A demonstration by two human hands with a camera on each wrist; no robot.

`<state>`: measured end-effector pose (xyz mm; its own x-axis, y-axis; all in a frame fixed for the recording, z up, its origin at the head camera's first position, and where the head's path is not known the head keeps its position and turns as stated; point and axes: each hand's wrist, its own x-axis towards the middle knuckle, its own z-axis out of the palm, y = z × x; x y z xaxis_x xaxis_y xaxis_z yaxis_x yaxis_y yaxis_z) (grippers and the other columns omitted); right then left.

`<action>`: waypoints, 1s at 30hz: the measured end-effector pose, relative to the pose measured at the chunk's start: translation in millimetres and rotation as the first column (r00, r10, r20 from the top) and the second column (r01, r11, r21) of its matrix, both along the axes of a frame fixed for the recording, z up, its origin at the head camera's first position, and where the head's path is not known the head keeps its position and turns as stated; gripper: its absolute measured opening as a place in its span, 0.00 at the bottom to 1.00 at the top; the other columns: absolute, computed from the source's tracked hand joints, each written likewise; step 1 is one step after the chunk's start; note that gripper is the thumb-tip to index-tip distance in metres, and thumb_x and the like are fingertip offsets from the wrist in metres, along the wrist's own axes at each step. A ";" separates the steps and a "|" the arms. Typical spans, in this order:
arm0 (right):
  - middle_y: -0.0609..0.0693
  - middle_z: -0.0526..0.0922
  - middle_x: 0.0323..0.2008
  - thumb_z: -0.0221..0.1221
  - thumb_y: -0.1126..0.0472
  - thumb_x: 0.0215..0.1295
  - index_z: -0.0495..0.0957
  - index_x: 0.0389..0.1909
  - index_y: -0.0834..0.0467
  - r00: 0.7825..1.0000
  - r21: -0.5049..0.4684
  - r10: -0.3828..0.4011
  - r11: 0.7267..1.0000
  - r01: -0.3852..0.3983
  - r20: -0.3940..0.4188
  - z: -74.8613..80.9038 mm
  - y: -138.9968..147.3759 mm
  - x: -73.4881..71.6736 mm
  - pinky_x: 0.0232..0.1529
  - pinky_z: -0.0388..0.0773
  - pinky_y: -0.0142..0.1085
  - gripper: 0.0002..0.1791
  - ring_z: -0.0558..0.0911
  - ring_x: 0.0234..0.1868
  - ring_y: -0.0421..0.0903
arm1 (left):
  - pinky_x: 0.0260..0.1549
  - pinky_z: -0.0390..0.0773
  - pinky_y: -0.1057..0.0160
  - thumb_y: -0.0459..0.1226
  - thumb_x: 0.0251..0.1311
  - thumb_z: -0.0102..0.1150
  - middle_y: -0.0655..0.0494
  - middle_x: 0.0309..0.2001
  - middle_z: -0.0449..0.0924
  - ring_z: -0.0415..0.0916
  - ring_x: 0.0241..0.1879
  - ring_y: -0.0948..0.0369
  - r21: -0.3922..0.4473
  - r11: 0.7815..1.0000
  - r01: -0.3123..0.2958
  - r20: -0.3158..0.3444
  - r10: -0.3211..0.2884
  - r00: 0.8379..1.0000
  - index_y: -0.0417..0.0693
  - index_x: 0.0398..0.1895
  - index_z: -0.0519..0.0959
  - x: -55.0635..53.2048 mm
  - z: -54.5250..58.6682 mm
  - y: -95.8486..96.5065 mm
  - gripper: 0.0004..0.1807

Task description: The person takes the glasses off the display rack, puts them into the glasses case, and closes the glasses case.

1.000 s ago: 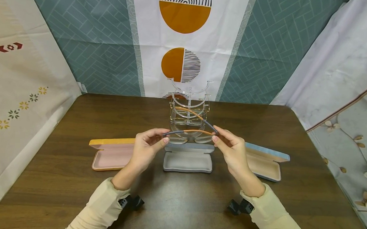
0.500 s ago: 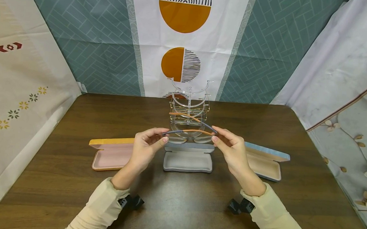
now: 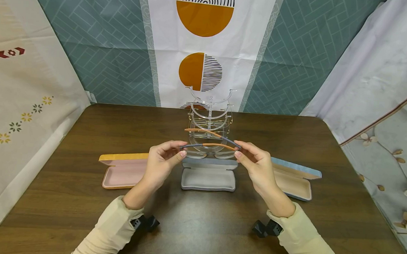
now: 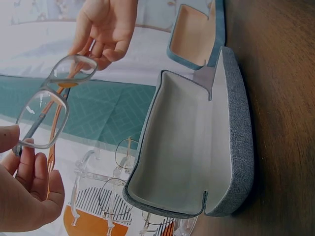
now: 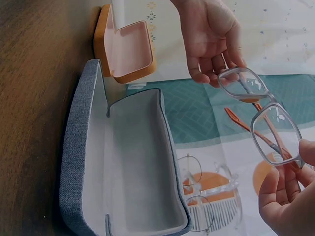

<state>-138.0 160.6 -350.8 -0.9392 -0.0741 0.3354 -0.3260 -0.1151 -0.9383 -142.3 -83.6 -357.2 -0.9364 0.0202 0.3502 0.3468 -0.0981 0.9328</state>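
Left hand point(image 3: 164, 155) and right hand point(image 3: 256, 163), two of two in play, thumbs and fingers pinching: each is clamped on one end of the same glasses point(image 5: 270, 100)! One pair, two clear lenses, grey front, held in the air just beyond the middle case. Two temples point(image 3: 213, 144), folded in, each part orange, part blue-grey.

Nearest the camera, two cream sleeves point(image 3: 113, 231) and two black devices point(image 3: 144, 223), one per wrist. Across the brown table point(image 3: 199, 225), count the cases, three, all lids up: yellow case point(image 3: 126, 176), grey case point(image 3: 208, 179), blue case point(image 3: 296, 186). Behind them, one clear stand point(image 3: 210, 110) bearing wire-rimmed glasses point(image 5: 189, 169), more than one pair, exact number too tangled to tell. Farthest back, one teal-and-white cloth point(image 3: 111, 43), two big orange-and-striped rounds in plain sight above the stand!
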 end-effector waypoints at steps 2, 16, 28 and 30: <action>0.47 0.80 0.33 0.56 0.76 0.57 0.72 0.47 0.76 1.000 0.008 -0.001 1.000 0.001 -0.001 0.2 0.1 -0.1 0.30 0.75 0.28 0.16 0.76 0.29 0.43 | 0.26 0.72 0.74 0.18 0.47 0.58 0.65 0.25 0.80 0.72 0.26 0.66 -0.001 1.000 0.004 -0.002 -0.004 1.000 0.20 0.38 0.76 -0.3 -0.2 -0.2 0.12; 0.48 0.79 0.35 0.55 0.75 0.59 0.72 0.46 0.76 1.000 0.041 0.003 0.999 -0.003 -0.002 0.6 0.0 0.2 0.32 0.75 0.28 0.14 0.75 0.30 0.43 | 0.28 0.74 0.73 0.18 0.48 0.58 0.58 0.27 0.81 0.74 0.28 0.66 0.006 1.000 0.017 0.004 -0.017 1.000 0.21 0.39 0.76 -0.6 -0.9 -0.4 0.12; 0.50 0.80 0.34 0.55 0.73 0.60 0.74 0.44 0.72 1.000 0.033 0.003 0.999 -0.004 0.024 -1.5 -1.2 0.4 0.31 0.75 0.28 0.11 0.75 0.29 0.42 | 0.33 0.75 0.70 0.21 0.48 0.61 0.57 0.25 0.79 0.75 0.28 0.66 0.016 1.000 -0.012 0.005 0.012 1.000 0.25 0.42 0.75 -0.4 -2.6 -1.2 0.15; 0.48 0.80 0.34 0.55 0.73 0.60 0.74 0.44 0.73 1.000 0.033 0.005 0.999 -0.005 0.027 -1.9 -1.2 0.6 0.32 0.75 0.29 0.12 0.75 0.29 0.41 | 0.34 0.75 0.70 0.21 0.48 0.61 0.59 0.25 0.78 0.75 0.27 0.66 0.008 1.000 -0.023 0.010 0.023 1.000 0.25 0.43 0.74 -0.3 -3.0 -1.8 0.16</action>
<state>-137.4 159.3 -352.7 -0.9474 -0.0895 0.3074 -0.3002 -0.0853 -0.9501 -142.6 -85.4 -360.2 -0.9402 -0.0041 0.3406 0.3394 -0.0974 0.9356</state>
